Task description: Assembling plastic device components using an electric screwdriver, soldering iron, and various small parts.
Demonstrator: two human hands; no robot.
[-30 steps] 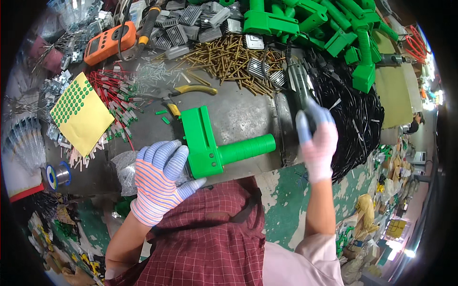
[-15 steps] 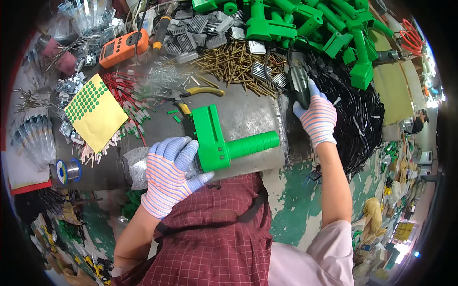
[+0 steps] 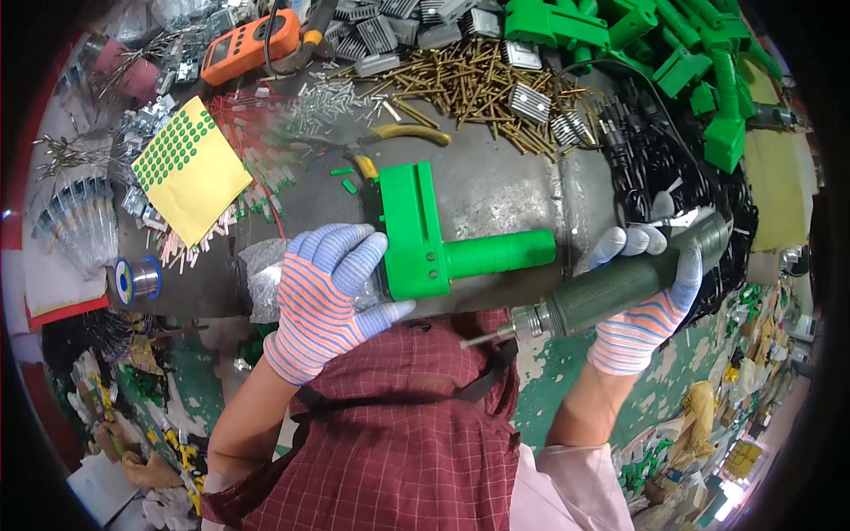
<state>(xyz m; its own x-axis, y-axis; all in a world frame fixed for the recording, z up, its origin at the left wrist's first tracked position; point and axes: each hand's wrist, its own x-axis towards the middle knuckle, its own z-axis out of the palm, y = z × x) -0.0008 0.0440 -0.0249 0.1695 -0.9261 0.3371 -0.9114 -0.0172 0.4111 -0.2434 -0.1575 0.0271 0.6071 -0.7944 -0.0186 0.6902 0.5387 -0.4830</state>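
Observation:
A green plastic housing (image 3: pixel 413 232) with a ribbed cylindrical handle lies at the bench's near edge, the handle pointing right. My left hand (image 3: pixel 323 288), in a striped knit glove, closes on its left side, with fingertips and thumb against the block. To the right, my gloved right hand (image 3: pixel 645 327) wraps around a dark green electric screwdriver (image 3: pixel 611 288). The tool lies sideways, its thin metal bit (image 3: pixel 487 339) pointing left and a little down, below the green handle and apart from it. Pliers with yellow grips (image 3: pixel 409 134) rest beyond the housing.
Brass-coloured screws (image 3: pixel 478 93), finned metal heat sinks (image 3: pixel 376 37) and an orange multimeter (image 3: pixel 251 47) sit at the back. Green housings (image 3: pixel 673 66) pile up back right above black cables (image 3: pixel 717 199). Left are a yellow sticker sheet (image 3: pixel 199 190) and a solder spool (image 3: pixel 139 280).
My right hand has lifted the screwdriver from the right of the bench and brought it nearer, turned sideways. My left hand stays at the housing. The view has shifted slightly.

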